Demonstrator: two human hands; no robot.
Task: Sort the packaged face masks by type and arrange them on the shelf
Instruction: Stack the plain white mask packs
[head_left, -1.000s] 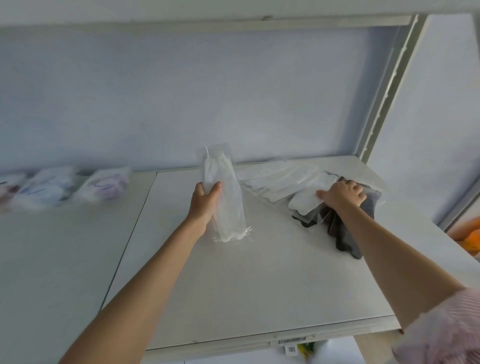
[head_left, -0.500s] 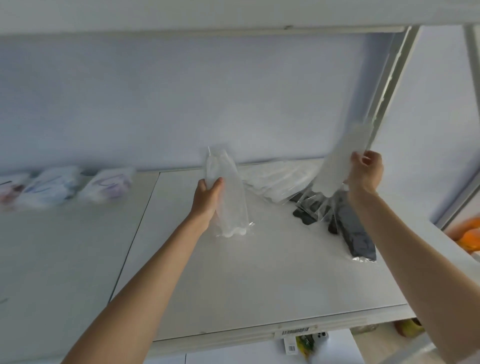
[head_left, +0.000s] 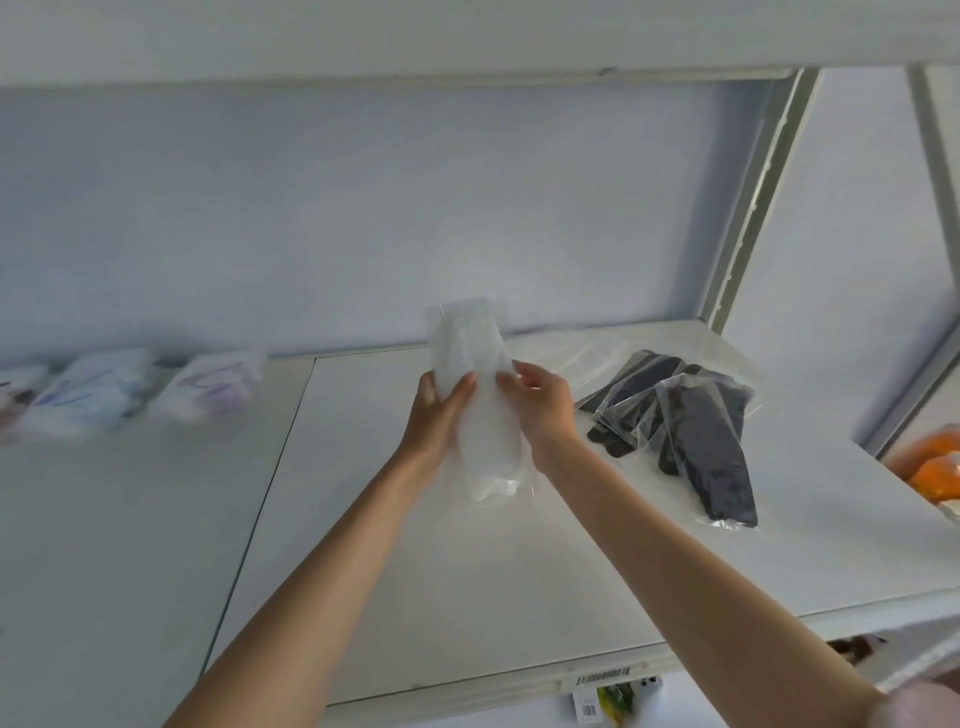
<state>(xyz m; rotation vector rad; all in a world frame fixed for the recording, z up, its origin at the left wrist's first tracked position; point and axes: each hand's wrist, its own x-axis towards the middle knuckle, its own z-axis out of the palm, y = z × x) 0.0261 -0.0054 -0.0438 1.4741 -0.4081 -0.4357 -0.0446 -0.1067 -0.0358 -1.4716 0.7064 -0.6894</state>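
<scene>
A shop: a white metal shelf (head_left: 519, 571) carries a barcode tag (head_left: 602, 677) on its front edge, with bagged black masks (head_left: 696, 436) above the tag and wrapped packs (head_left: 208, 387) far left of it.

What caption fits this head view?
Both hands, left and right, hold upright white packaged masks beside fanned black masks.

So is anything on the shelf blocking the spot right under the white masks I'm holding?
Nothing visible does. Both the left hand and right hand hold the white masks upright over bare shelf. The black masks lie off to the right.
</scene>
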